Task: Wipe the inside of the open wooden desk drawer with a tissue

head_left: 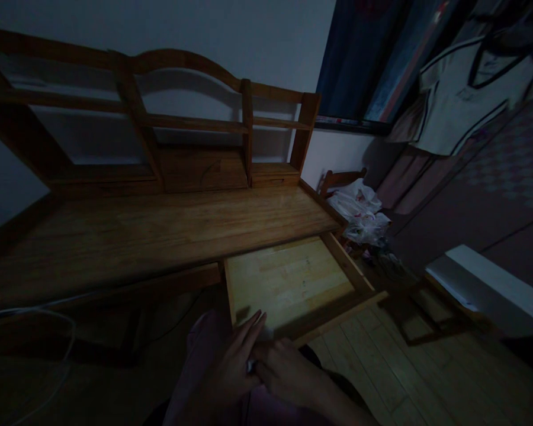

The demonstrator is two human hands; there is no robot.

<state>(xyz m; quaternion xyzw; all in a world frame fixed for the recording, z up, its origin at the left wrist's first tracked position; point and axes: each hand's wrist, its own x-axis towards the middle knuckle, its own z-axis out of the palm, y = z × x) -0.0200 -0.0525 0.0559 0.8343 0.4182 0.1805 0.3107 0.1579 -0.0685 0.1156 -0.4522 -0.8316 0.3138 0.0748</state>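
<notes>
My two hands meet in front of the pulled-out wooden drawer [293, 281], low in the dim view. On my left hand [233, 361] the fingers are stretched out together and point toward the drawer's near left corner. My right hand [288, 367] is closed, its curled fingers resting against the left palm. A small pale, shiny thing [250, 366] shows between the hands; it is too dark and small to name. Some small dark marks show on the drawer's light wooden bottom.
The drawer hangs under a wooden desk [173, 228] with a shelf hutch [195, 121] at the back. White plastic bags [359, 207] sit to its right. A white shirt [471, 94] hangs at upper right, above a stool [426, 313] on the floor. A white cable [73, 337] dangles at left.
</notes>
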